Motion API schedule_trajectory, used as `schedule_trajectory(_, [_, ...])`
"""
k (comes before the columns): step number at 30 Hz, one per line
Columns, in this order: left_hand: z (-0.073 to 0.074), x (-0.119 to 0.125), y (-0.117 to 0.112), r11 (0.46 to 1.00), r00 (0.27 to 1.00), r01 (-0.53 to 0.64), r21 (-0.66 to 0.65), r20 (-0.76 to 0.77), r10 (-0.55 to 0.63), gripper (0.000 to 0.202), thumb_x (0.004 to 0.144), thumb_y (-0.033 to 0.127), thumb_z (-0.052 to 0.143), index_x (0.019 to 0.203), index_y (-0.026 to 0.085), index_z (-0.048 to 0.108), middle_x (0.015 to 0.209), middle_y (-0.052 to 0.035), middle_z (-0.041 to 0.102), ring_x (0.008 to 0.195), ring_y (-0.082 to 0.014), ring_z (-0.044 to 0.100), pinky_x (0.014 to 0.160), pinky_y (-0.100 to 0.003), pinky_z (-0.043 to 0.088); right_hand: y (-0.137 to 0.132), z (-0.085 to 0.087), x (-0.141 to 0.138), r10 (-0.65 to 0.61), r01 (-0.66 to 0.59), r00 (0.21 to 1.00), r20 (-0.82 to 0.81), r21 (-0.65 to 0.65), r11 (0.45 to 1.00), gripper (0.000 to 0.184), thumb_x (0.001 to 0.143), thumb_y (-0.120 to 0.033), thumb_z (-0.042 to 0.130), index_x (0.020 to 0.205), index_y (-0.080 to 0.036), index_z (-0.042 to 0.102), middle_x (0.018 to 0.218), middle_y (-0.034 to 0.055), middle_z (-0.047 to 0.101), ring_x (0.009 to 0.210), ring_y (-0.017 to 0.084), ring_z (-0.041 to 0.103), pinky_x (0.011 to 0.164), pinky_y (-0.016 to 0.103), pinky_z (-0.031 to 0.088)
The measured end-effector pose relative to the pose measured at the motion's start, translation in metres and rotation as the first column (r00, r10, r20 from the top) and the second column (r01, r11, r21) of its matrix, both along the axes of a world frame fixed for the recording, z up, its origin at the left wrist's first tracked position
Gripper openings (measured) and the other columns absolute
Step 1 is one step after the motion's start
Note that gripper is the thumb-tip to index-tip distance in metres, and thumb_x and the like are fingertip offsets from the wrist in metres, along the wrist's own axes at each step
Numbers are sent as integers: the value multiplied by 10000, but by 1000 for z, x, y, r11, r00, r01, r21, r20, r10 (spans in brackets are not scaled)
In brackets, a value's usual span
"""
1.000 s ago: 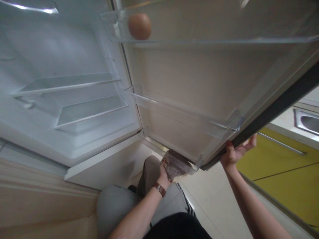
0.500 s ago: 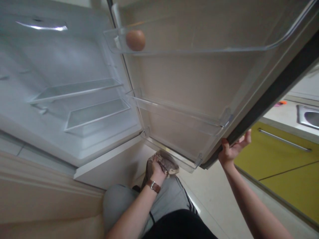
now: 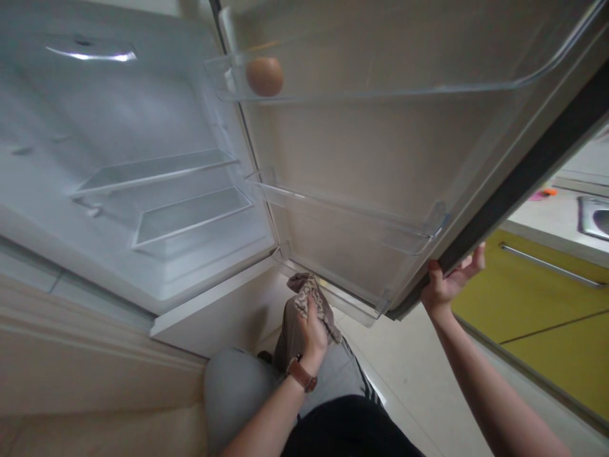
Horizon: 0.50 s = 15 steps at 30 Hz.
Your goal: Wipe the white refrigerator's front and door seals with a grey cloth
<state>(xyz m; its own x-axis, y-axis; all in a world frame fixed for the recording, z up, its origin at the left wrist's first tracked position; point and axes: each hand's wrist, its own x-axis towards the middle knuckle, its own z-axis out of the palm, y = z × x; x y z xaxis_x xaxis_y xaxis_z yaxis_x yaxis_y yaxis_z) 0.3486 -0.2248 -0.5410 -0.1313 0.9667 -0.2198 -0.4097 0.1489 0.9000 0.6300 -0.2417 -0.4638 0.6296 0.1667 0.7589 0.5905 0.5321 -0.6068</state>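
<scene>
My left hand (image 3: 314,330), with a brown watch strap at the wrist, is closed around a patterned brown cloth (image 3: 316,304). The cloth is bunched, with its loose parts above and right of my fingers, near the door's lowest clear bin (image 3: 349,307). At the right, my right hand (image 3: 450,282) grips the dark lower outer edge of the open fridge door (image 3: 361,152), thumb on the inner side and fingers behind. A brown egg (image 3: 264,77) lies in the top door bin (image 3: 380,95).
The fridge interior (image 3: 128,114) with glass shelves (image 3: 190,216) stands open at the left. Yellow-green cabinets (image 3: 552,304) with a counter and metal sink (image 3: 594,217) are at the right. My knees are bent beneath the door, over a pale tiled floor (image 3: 394,362).
My left hand has turned more upright, and the cloth in it has shifted and now spreads upward. My right hand stays on the door edge. The view has moved slightly.
</scene>
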Motion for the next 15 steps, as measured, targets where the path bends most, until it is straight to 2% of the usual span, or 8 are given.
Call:
schedule_trajectory(3, [7,14,-41,992,988,128,21,-85,-126,302,950,412,669,1158,200,723,1320,-117,712,1369,-301,581,1191,-419,422,1,-1,2,3,-4,1000,-8,-20,1000,1072,689,-592,776,1559,-220,272,1221,74,569,1189,256,570,1157,500,372])
schedule_trajectory(5, [16,16,-53,980,978,198,-21,-59,-199,344,946,459,658,1147,190,734,1257,-133,737,1292,-331,635,1137,-457,476,1,-1,3,11,-11,1000,8,-30,999,1063,700,-586,768,1562,-232,255,1249,77,568,1190,249,575,1151,494,381])
schedule_trajectory(8, [34,10,-52,986,984,167,16,-66,-166,360,964,499,613,1117,199,742,1170,-127,758,1256,-345,653,1105,-473,501,0,-1,3,14,-13,1000,25,-37,999,1042,715,-571,765,1557,-235,252,1307,92,558,1225,249,573,1161,491,380])
schedule_trajectory(11, [52,1,-42,972,972,153,181,-206,-114,316,923,474,651,1026,200,770,1057,-130,772,1225,-380,660,1099,-491,500,-3,-2,0,5,-3,1000,25,-48,999,1029,722,-566,764,1552,-234,256,1370,108,542,1314,262,540,1204,508,343])
schedule_trajectory(12, [57,-1,-39,938,948,225,262,-283,-148,300,903,450,663,1010,197,782,1041,-138,774,1208,-392,665,1100,-504,497,-3,-2,0,3,-2,1000,23,-53,999,1034,719,-573,764,1552,-235,253,1371,108,545,1335,268,530,1215,517,331])
schedule_trajectory(13, [61,-1,-36,870,902,346,352,-381,-204,299,884,416,663,1036,192,791,1074,-148,773,1213,-399,660,1116,-517,482,-4,-2,-1,2,-1,1000,19,-61,998,1044,715,-582,764,1555,-236,249,1364,107,553,1349,272,524,1223,526,319])
schedule_trajectory(14, [63,1,-34,751,825,499,432,-502,-259,342,867,376,653,1119,185,787,1166,-156,760,1253,-398,637,1152,-528,450,-5,-2,-1,1,0,1000,14,-71,997,1055,710,-591,764,1558,-237,246,1355,105,562,1355,276,522,1229,535,310])
schedule_trajectory(15, [65,4,-32,585,719,654,480,-635,-283,439,853,333,634,1247,178,751,1300,-156,717,1322,-389,593,1198,-538,399,-5,-3,-1,-1,1,1000,5,-82,997,1069,704,-601,765,1562,-238,243,1350,104,567,1356,279,523,1229,542,308])
